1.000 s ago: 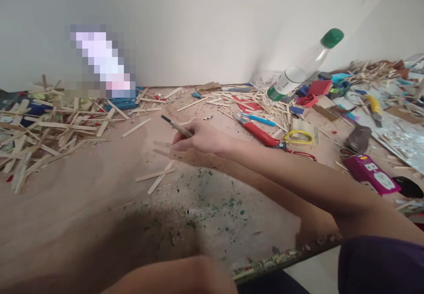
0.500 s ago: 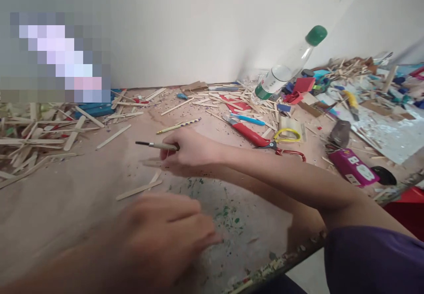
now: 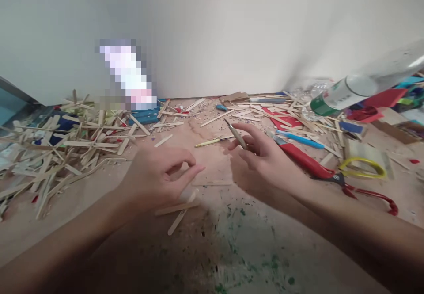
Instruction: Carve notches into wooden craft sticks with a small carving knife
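Observation:
My right hand [image 3: 261, 159] hovers over the middle of the brown work surface [image 3: 99, 205] and pinches a thin craft knife [image 3: 236, 135], blade tip pointing up and away. My left hand [image 3: 159, 177] hangs just left of it, fingers loosely curled, holding nothing. Under the left fingertips lie two crossed wooden ice-lolly sticks [image 3: 180, 210], and another flat stick [image 3: 212, 182] rests between the hands. A yellow pencil [image 3: 212, 142] lies just beyond them.
A big heap of wooden sticks [image 3: 66, 143] fills the left side. Red-handled cutters [image 3: 308, 163], a blue pen [image 3: 300, 139], a yellow ring [image 3: 362, 168] and a tilted clear bottle [image 3: 351, 91] lie to the right. Green paint specks [image 3: 251, 250] mark the near surface. A wall stands behind.
My left hand has come up from the near edge to beside the right hand. My right hand has lifted off the sticks and turned the knife tip upward. The view shifted left.

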The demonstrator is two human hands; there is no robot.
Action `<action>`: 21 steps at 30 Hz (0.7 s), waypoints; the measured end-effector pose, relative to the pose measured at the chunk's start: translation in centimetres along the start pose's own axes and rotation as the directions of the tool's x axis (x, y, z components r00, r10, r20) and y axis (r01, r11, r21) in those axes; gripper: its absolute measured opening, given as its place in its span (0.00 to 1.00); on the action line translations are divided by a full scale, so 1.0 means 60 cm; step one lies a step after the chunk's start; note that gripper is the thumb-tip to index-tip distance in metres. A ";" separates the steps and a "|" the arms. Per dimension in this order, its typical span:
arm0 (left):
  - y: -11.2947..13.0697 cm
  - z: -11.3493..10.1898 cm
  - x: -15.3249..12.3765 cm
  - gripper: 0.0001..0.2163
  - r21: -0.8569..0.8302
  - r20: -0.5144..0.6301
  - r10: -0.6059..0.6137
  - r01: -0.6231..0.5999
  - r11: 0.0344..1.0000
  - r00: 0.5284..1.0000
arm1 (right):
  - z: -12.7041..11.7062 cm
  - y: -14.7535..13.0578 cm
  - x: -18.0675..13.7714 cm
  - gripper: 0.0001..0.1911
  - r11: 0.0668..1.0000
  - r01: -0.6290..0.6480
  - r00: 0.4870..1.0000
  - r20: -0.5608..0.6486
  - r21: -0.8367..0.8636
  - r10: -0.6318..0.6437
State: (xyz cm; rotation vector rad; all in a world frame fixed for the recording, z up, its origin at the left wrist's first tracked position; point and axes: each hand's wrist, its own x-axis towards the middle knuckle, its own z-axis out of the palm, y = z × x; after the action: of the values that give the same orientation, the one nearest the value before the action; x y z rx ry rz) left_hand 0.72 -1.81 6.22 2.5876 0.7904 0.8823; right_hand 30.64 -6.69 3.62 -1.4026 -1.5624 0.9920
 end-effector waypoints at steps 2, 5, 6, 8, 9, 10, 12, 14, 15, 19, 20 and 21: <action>-0.019 0.016 -0.005 0.10 -0.028 0.079 0.048 -0.046 0.999 0.996 | 0.006 0.000 -0.008 0.22 0.997 -0.017 0.999 -0.042 0.074 0.021; -0.038 0.031 -0.015 0.12 -0.103 0.189 0.121 -0.103 0.989 0.974 | 0.016 -0.004 -0.019 0.15 0.987 -0.048 0.989 -0.129 0.156 0.068; -0.042 0.033 -0.019 0.12 -0.125 0.207 0.134 -0.109 0.986 0.969 | 0.018 -0.004 -0.022 0.13 0.983 -0.056 0.984 -0.155 0.175 0.084; -0.050 0.037 -0.029 0.12 -0.159 0.227 0.140 -0.105 0.982 0.964 | 0.020 -0.003 -0.029 0.11 0.980 -0.060 0.975 -0.201 0.187 0.098; -0.054 0.038 -0.033 0.11 -0.172 0.233 0.138 -0.099 0.980 0.963 | 0.021 -0.002 -0.033 0.10 0.982 -0.050 0.970 -0.224 0.182 0.091; -0.057 0.039 -0.038 0.10 -0.183 0.240 0.135 -0.092 0.979 0.961 | 0.021 0.000 -0.036 0.10 0.983 -0.038 0.967 -0.243 0.181 0.082; -0.063 0.042 -0.044 0.09 -0.209 0.248 0.123 -0.071 0.975 0.961 | 0.023 0.001 -0.042 0.09 0.975 -0.027 0.961 -0.262 0.221 0.086; -0.066 0.046 -0.049 0.09 -0.248 0.245 0.110 -0.048 0.968 0.963 | 0.026 0.001 -0.047 0.09 0.951 -0.040 0.963 -0.242 0.307 0.118; -0.066 0.048 -0.050 0.09 -0.265 0.241 0.110 -0.043 0.963 0.964 | 0.027 0.000 -0.049 0.10 0.944 -0.044 0.964 -0.234 0.328 0.127; -0.054 0.057 -0.057 0.10 -0.184 0.177 0.170 -0.137 0.973 0.969 | 0.023 -0.008 -0.055 0.09 0.992 0.015 0.946 -0.323 0.125 0.026; -0.048 0.058 -0.058 0.12 -0.132 0.163 0.188 -0.167 0.977 0.969 | 0.020 -0.010 -0.057 0.08 0.997 0.037 0.936 -0.351 0.061 -0.013; -0.042 0.058 -0.060 0.15 -0.085 0.153 0.200 -0.189 0.978 0.968 | 0.018 -0.012 -0.059 0.08 0.998 0.061 0.928 -0.369 0.018 -0.050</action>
State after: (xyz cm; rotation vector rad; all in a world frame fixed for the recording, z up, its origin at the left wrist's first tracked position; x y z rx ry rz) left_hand -0.44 -2.21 0.76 2.6661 0.4589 0.7259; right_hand 29.64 -10.31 3.67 -1.4211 -1.2945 0.6662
